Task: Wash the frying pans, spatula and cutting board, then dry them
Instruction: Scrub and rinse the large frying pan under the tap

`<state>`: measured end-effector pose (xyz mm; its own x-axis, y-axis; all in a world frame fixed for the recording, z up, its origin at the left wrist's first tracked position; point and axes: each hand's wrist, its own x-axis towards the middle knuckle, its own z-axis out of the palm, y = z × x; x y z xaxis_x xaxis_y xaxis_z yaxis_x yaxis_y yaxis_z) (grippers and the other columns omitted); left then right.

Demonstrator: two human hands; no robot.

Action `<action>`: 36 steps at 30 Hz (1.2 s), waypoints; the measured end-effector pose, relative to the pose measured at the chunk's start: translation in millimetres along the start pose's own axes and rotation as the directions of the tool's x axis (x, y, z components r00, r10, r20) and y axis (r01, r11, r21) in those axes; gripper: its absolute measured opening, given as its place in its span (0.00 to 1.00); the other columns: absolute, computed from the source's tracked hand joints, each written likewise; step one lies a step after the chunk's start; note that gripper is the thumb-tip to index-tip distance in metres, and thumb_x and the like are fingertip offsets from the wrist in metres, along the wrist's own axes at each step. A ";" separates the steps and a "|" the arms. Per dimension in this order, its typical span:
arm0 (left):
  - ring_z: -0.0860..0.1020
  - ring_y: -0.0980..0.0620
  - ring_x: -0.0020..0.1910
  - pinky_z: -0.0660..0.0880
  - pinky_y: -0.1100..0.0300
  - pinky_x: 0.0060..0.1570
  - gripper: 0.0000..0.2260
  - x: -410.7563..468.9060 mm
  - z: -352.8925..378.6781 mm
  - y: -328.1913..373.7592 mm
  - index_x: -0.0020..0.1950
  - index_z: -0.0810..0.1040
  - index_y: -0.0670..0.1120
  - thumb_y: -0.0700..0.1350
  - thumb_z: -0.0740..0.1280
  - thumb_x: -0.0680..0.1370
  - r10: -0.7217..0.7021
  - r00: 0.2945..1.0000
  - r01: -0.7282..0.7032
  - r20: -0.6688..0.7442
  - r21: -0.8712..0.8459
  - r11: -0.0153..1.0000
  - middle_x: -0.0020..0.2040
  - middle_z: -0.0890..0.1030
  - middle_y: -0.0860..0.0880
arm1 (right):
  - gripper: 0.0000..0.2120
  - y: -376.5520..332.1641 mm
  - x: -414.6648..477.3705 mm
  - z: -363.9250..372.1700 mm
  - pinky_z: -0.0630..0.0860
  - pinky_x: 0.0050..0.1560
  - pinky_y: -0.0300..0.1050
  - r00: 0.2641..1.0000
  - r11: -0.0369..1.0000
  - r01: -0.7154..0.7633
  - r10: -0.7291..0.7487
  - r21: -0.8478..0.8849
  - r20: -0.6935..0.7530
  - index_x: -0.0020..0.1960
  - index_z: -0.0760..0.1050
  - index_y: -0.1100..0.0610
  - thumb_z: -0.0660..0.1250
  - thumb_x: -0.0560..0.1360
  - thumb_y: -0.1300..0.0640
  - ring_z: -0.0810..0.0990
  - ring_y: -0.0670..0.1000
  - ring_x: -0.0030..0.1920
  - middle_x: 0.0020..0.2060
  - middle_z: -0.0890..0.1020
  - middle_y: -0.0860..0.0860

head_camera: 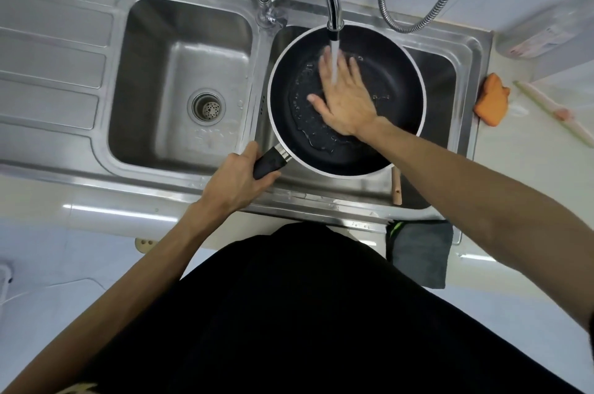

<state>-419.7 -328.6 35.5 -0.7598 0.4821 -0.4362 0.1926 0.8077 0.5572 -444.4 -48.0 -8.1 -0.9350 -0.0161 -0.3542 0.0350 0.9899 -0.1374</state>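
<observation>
A black frying pan [395, 94] with a pale rim sits over the right sink basin [440, 78]. My left hand [234, 183] grips its black handle [268, 163] at the basin's front left. My right hand [342, 97] lies flat inside the pan, fingers straight, under the water stream from the tap [332, 7]. Water pools in the pan's bottom. A wooden handle [397, 186] pokes out from under the pan's front edge; the rest of it is hidden.
The left basin [180, 78] with its drain strainer [207, 106] holds nothing. An orange sponge [491, 99] lies on the counter right of the sink. A grey cloth [421, 252] hangs at the counter's front edge. A metal hose [430, 4] hangs at the back wall.
</observation>
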 end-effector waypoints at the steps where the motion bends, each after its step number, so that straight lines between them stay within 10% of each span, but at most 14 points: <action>1: 0.74 0.48 0.30 0.63 0.58 0.25 0.20 0.6 -1.1 -1.3 0.47 0.65 0.45 0.55 0.73 0.76 0.006 1.000 -0.006 -0.011 0.006 1.000 0.32 0.73 0.50 | 0.39 -11.2 2.5 0.2 0.44 0.80 0.64 1.000 1.000 0.011 -0.011 -0.005 -0.014 0.82 0.42 0.64 0.41 0.83 0.35 0.43 0.62 0.81 0.81 0.45 0.64; 9: 0.73 0.47 0.31 0.65 0.55 0.31 0.19 11.1 3.6 3.1 0.47 0.66 0.45 0.54 0.74 0.75 -0.005 1.000 0.005 -0.014 -0.026 1.000 0.32 0.73 0.51 | 0.33 -61.4 -44.7 3.2 0.41 0.81 0.52 0.967 0.903 0.134 -0.209 0.407 0.146 0.82 0.49 0.60 0.42 0.85 0.40 0.44 0.51 0.82 0.82 0.50 0.55; 14: 0.76 0.48 0.35 0.74 0.52 0.35 0.19 12.8 6.9 4.1 0.48 0.70 0.44 0.57 0.73 0.75 -0.055 0.996 0.060 0.074 -0.079 0.995 0.38 0.77 0.48 | 0.31 -22.7 -106.6 -4.8 0.60 0.78 0.52 0.890 0.941 0.294 -0.334 0.170 0.310 0.81 0.57 0.57 0.54 0.84 0.41 0.59 0.52 0.80 0.80 0.61 0.53; 17: 0.75 0.52 0.35 0.71 0.56 0.33 0.18 12.5 11.3 4.8 0.47 0.72 0.45 0.57 0.73 0.75 -0.079 0.990 0.094 0.121 -0.128 0.987 0.37 0.76 0.50 | 0.15 5.7 -126.8 -15.4 0.78 0.50 0.55 0.937 0.952 0.306 -0.301 -0.004 0.178 0.62 0.75 0.54 0.61 0.82 0.46 0.83 0.60 0.56 0.56 0.83 0.53; 21: 0.72 0.52 0.28 0.69 0.57 0.30 0.19 7.4 19.6 8.1 0.45 0.76 0.39 0.55 0.72 0.77 -0.089 0.969 0.158 0.232 -0.301 0.941 0.32 0.74 0.49 | 0.22 29.4 -117.5 -49.9 0.75 0.39 0.48 0.922 0.923 0.385 -0.385 -0.015 -0.031 0.40 0.78 0.55 0.61 0.80 0.39 0.82 0.57 0.33 0.31 0.81 0.51; 29: 0.60 0.55 0.21 0.58 0.66 0.18 0.17 1.2 21.7 15.2 0.57 0.78 0.36 0.51 0.67 0.82 -0.182 0.842 0.497 0.507 -0.602 0.625 0.30 0.66 0.50 | 0.26 28.0 -45.4 -58.5 0.70 0.50 0.53 0.885 0.914 0.398 -0.406 -0.083 -0.227 0.42 0.71 0.56 0.63 0.77 0.32 0.70 0.53 0.42 0.38 0.75 0.51; 36: 0.61 0.58 0.19 0.58 0.67 0.16 0.17 17.6 10.5 19.8 0.53 0.77 0.37 0.52 0.67 0.82 -0.210 0.784 0.606 0.584 -0.649 0.460 0.28 0.68 0.51 | 0.24 5.0 -21.5 -37.3 0.70 0.69 0.57 0.843 0.937 0.347 -0.329 -0.038 -0.425 0.65 0.75 0.64 0.62 0.82 0.44 0.76 0.61 0.64 0.64 0.78 0.60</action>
<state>-422.7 -300.5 31.4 -0.2733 0.4070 -0.8716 -0.7747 0.4439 0.4502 -437.2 -37.5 33.4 -0.9500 -0.2796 0.1394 -0.3048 0.9274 -0.2170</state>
